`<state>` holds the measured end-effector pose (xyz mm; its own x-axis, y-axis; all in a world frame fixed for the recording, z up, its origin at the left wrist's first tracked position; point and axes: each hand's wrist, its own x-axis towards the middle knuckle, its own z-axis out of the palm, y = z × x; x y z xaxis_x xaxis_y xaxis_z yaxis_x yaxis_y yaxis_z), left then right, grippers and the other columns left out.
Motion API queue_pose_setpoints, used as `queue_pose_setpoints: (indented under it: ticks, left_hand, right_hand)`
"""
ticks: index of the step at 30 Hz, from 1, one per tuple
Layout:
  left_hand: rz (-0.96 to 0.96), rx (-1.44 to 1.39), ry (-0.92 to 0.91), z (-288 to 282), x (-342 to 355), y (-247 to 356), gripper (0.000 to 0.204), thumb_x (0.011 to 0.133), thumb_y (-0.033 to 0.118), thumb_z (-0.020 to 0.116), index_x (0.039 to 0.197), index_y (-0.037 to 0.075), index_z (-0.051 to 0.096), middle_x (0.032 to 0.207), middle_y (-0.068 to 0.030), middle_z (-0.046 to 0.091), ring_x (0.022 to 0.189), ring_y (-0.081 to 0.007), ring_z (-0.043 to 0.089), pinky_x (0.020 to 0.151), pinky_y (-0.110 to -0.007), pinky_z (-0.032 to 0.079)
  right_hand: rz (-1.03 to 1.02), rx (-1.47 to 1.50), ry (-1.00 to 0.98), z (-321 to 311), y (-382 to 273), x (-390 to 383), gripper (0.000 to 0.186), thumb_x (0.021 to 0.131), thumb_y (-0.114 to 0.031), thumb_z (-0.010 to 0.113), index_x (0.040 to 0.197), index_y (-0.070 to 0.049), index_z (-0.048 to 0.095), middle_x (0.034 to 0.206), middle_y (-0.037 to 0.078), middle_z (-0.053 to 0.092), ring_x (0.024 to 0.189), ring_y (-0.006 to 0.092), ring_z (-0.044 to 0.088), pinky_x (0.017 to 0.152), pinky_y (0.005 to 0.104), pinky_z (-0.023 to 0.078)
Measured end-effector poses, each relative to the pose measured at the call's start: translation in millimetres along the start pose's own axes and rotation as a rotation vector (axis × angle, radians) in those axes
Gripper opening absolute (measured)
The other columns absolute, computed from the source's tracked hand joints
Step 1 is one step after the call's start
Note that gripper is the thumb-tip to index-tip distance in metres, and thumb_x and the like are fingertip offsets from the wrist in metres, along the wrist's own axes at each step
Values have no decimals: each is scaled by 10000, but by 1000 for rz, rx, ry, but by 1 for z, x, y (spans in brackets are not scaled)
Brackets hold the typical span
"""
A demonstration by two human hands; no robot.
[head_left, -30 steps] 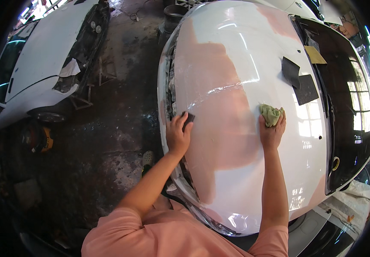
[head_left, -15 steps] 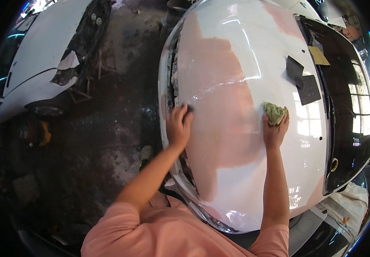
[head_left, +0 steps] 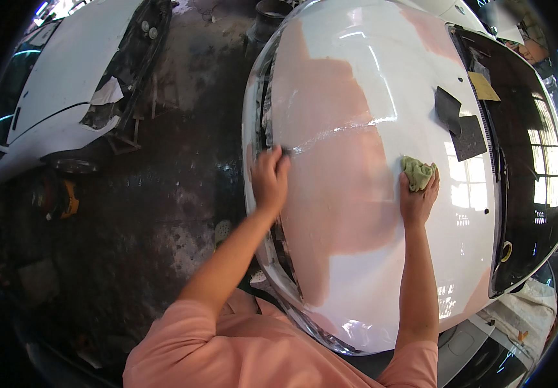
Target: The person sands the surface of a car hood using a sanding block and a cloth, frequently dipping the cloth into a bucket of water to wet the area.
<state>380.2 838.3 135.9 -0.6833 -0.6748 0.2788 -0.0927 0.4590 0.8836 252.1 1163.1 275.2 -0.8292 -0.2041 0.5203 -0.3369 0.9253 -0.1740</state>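
Observation:
A white car hood (head_left: 363,278) with broad pinkish-beige patches (head_left: 337,168) lies in front of me, wet and glossy in places. My left hand (head_left: 270,178) is at the hood's front edge, fingers closed on a small dark piece (head_left: 284,152) that looks like folded sandpaper. Most of that piece is hidden by the fingers. On the white area right of the patch, my right hand (head_left: 419,199) grips a crumpled light-green cloth (head_left: 419,173). Two dark sheets (head_left: 447,110) like sandpaper lie overlapping farther up the hood.
A tan sheet (head_left: 484,86) rests by the dark windshield (head_left: 524,149). To the left stands another white car (head_left: 59,77) with its front partly stripped. A wheel rim (head_left: 271,10) stands beyond the hood's far left corner. The concrete floor (head_left: 162,194) is dark and stained.
My left hand has moved slightly away from me along the hood's front edge with the dark piece. The right hand keeps its hold on the cloth at about the same spot.

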Motion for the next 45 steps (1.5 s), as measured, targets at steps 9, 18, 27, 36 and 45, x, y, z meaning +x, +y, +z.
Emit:
queue_pose_setpoints:
  ticks: [9,18,27,36,45]
  left_hand:
    - [97,105,-31,-2,-42,4,392,987,265,730,1342,102,701,1279,-128,700,1180,-360,639,1054,-483,470]
    - [110,127,52,17,154,-20,349,1003,278,710,1294,85,710,1283,-123,708,1182,-366,630,1016,-471,483]
    - [300,82,-162,-8,16,2,394,984,264,733,1346,111,704,1228,-122,707,1151,-380,618,1030,-511,485]
    - [330,162,-235,22,58,9,403,982,276,728,1366,156,705,1271,-123,679,1070,-398,617,950,-503,506]
    - [308,131,-141,43,203,11,377,1007,299,689,1357,160,710,1217,-120,700,1038,-373,628,934,-491,520]
  right_hand:
    - [45,-11,-21,0,2,-5,730,927,-408,772,1493,-37,497,1568,243,473,1452,444,440,1216,562,349]
    - [3,12,3,8,-18,5,706,924,-393,782,1469,-38,508,1568,246,469,1439,450,452,1197,560,374]
    - [107,-94,-2,1,-3,-6,716,918,-438,773,1474,-75,504,1604,208,455,1461,433,442,1236,571,334]
    - [113,-130,73,9,-8,-2,734,916,-455,771,1486,-76,507,1595,217,460,1449,436,450,1233,563,341]
    - [134,-92,68,19,-30,2,738,915,-453,776,1481,-64,507,1554,238,479,1428,456,450,1200,559,382]
